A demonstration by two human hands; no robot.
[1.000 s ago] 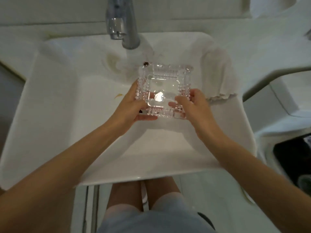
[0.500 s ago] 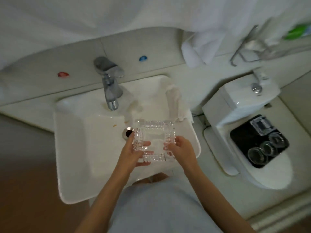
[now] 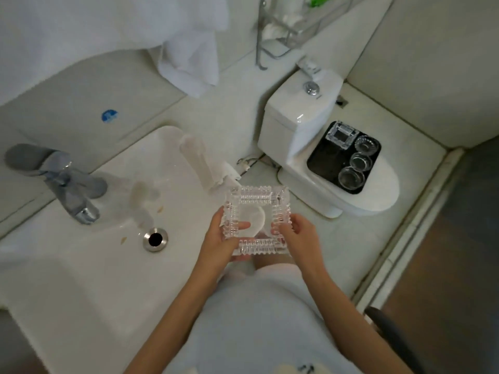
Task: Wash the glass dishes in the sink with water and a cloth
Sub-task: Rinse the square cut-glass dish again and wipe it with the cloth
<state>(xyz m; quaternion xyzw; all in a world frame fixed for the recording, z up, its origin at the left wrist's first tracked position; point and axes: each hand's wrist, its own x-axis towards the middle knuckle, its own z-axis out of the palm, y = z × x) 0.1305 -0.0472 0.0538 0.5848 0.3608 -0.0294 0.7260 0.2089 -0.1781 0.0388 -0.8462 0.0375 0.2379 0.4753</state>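
Gripping glass dish [image 3: 256,220] w/ left hand [image 3: 220,242], right hand [image 3: 299,234] past sink [image 3: 81,279] edge.

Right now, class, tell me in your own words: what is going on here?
A person holds a square glass dish in both hands, the left hand gripping its left side and the right hand its right, at the right edge of the sink, away from the tap. A white cloth lies over the sink's far rim. On the closed toilet nearby, a black tray holds more glassware.
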